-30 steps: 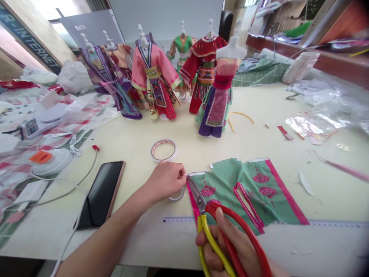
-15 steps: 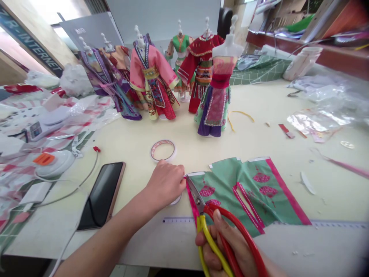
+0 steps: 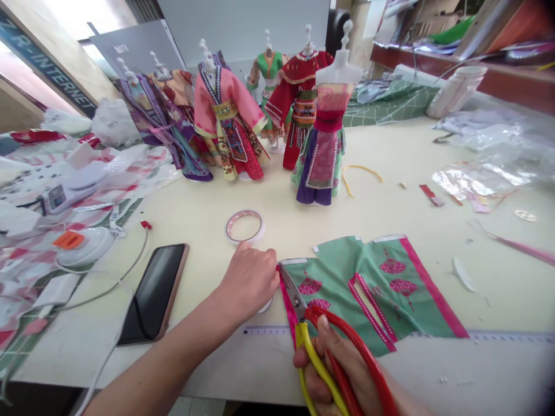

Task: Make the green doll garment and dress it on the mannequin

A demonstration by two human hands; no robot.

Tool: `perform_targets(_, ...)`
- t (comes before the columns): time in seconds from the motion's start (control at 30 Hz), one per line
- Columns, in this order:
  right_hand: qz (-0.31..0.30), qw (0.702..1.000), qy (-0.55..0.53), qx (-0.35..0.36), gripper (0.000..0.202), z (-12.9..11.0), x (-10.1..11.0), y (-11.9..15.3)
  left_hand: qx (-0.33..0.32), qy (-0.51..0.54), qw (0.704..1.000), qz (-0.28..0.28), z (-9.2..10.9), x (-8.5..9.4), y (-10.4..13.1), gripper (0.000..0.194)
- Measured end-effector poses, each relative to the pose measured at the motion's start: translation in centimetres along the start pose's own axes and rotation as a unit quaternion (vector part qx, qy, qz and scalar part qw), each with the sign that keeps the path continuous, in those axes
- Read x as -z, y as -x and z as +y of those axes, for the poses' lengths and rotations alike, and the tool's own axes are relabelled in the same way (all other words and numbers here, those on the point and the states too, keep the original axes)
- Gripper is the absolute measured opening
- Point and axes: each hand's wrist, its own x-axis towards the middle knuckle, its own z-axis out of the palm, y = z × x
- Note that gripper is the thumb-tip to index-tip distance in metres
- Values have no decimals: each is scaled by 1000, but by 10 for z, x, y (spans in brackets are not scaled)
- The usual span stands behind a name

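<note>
A green cloth piece [image 3: 342, 260] with pink borders and pink lantern-like prints lies on the table. White strips run along parts of its top edge, and a slit with dotted pink trim opens in its middle. My left hand [image 3: 249, 277] is closed at the cloth's upper left corner, its fingertips mostly hidden. In my right hand [image 3: 342, 364] are scissors [image 3: 297, 300] with one red and one yellow handle. Their blades lie over the left pink border, tips at that corner beside my left fingers. A second tape roll [image 3: 266, 305] is partly hidden under my left wrist.
A tape roll [image 3: 244, 225] lies beyond my left hand, a phone [image 3: 154, 294] to its left. Several small dressed mannequins [image 3: 321, 138] stand at the back. A ruler [image 3: 498, 337] runs under the cloth. Cables [image 3: 117, 280] and plastic bags [image 3: 498, 138] lie at the sides.
The view has shifted very slightly. Both hands, the scissors and the cloth stay in nearly the same place.
</note>
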Motion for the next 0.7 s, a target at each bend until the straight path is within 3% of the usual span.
perform_targets(0.43, -4, 1000, 26, 7, 69, -2, -1, 1, 23, 50, 998, 8, -12, 4, 1, 16)
perform_targets(0.7, 13, 1000, 27, 4, 68, -8, -4, 6, 45, 163, 986, -11, -22, 3, -3, 19)
